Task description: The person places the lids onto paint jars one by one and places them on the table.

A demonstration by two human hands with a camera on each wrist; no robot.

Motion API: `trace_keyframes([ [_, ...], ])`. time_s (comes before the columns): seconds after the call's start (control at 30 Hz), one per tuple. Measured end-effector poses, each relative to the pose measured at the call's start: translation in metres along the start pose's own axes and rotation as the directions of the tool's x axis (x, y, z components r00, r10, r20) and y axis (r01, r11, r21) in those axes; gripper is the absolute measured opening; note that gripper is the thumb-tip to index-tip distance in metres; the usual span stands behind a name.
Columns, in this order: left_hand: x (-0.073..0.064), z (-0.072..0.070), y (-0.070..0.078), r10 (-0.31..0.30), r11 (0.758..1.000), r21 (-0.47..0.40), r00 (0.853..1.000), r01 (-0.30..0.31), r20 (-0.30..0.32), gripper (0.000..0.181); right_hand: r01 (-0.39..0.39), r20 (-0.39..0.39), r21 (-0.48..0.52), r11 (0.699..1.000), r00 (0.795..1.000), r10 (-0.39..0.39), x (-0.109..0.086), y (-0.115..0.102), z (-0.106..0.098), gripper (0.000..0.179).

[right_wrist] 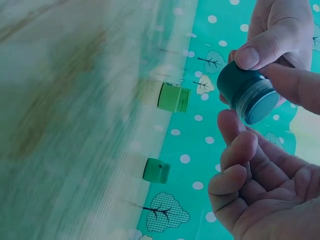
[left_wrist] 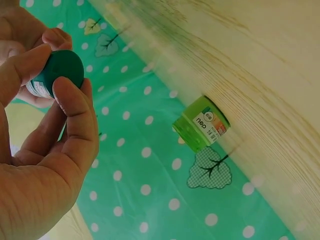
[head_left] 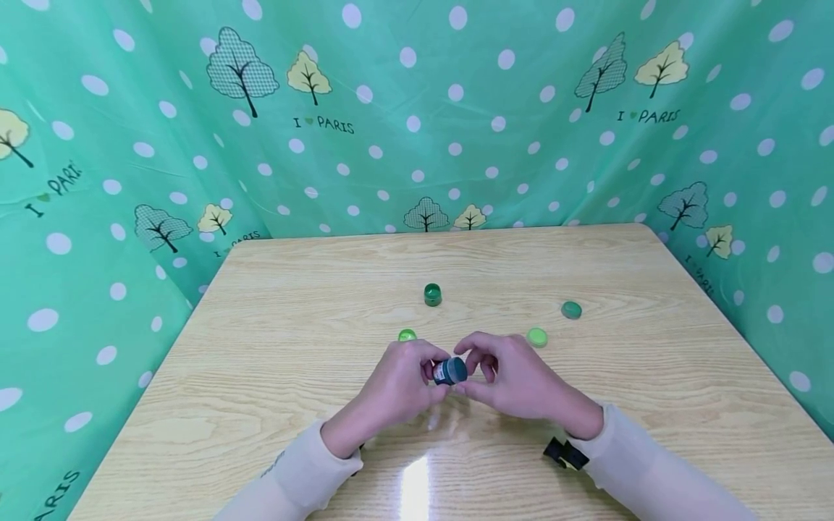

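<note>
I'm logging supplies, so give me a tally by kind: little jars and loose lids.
Jars: 3 (dark teal jar, dark green jar, light green jar)
Loose lids: 2 (darker green lid, light green lid)
Total: 5

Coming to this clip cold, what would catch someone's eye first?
Probably the bright green curtain, dotted white and printed with trees, hanging behind and beside the wooden table. Next, near the middle, the small dark teal jar gripped in the left hand, with the right hand curved close by. Beyond them stand a light green jar and a darker green jar, with a light green lid and darker lid to the right.
</note>
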State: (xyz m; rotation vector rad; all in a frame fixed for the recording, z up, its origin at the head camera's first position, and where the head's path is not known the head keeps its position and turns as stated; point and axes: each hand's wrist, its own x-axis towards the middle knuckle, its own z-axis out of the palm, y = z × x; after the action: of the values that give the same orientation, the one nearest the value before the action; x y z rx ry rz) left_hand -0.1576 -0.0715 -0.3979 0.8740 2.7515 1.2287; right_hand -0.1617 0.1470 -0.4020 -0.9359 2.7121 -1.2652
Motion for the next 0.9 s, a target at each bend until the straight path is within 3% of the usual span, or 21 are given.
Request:
trace_keyframes([
  [0.47,0.0007,0.0008,0.0001,-0.008,1.000,0.005,1.000,0.008,-0.014,0.024,0.005,0.001,-0.004,1.000,1.000,-0.005,-0.0001,0.0000,0.0017,0.015],
  [0.9,-0.0002,0.0019,0.0022,0.041,0.999,0.024,0.998,-0.040,-0.041,0.022,-0.037,-0.013,-0.025,0.999,0.999,0.037,0.0006,0.0001,0.0049,0.034],
])
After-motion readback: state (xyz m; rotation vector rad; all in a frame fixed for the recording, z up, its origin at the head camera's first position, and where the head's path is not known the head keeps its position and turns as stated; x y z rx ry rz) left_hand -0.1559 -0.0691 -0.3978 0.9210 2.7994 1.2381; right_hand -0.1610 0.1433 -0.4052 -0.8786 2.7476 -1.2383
